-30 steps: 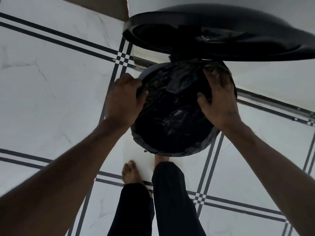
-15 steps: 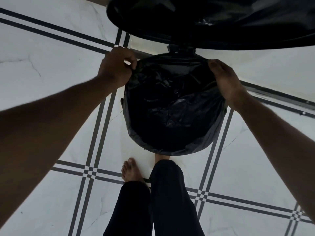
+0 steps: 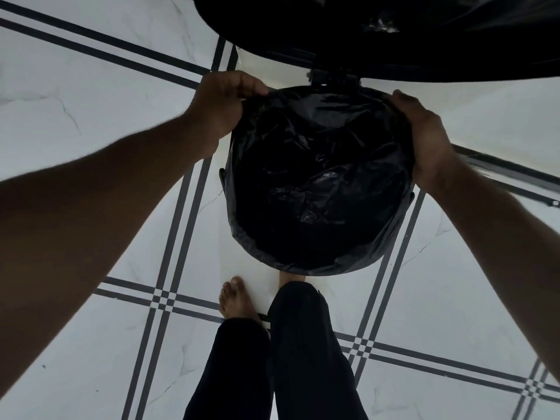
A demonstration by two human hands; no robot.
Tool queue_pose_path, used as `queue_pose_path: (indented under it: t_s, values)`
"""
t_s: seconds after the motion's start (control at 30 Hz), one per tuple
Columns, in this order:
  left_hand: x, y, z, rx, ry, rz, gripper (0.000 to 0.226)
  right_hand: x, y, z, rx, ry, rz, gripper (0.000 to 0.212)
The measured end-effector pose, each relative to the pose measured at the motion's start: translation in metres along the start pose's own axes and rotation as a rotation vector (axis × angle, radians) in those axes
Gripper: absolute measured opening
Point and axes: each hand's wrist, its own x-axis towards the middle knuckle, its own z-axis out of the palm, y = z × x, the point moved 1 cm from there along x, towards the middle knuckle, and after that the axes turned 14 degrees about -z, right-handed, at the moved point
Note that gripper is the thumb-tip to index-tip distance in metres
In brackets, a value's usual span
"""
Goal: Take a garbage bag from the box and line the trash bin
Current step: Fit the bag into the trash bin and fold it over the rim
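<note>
One black garbage bag (image 3: 321, 189) at 12 o'clock, one trash bin (image 3: 411, 197) under it, one raised lid (image 3: 394, 40) above, my two hands, left hand (image 3: 222, 109) at 11, right hand (image 3: 427, 137) at 1, one bare foot (image 3: 235, 300) showing whole at 6

Left hand (image 3: 225, 109), right hand (image 3: 424, 137) shifted from mid-rim to far rim; garbage bag (image 3: 321, 183) stretched wider.

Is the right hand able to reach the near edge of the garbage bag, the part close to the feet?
Probably yes. The right hand already grips the garbage bag at the bin's far right rim, and nothing lies along that side down to the near edge; the open lid is above the far side only.
</note>
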Motion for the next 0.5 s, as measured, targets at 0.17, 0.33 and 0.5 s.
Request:
queue_pose_path:
  t_s: [0.17,0.33,0.5]
  values:
    - [-0.062,0.341,-0.174,-0.215,-0.305,0.328,0.052,0.004,0.0,-0.005,0.047,-0.051,0.01,0.063]
    - [-0.051,0.351,-0.183,-0.425,-0.4,0.33,0.046,0.006,-0.008,-0.001,0.02,-0.028,0.052,0.04]
    - [-0.008,0.145,-0.078,-0.11,0.021,-0.099,0.041,0.013,-0.001,0.006,-0.123,0.145,0.188,0.029]
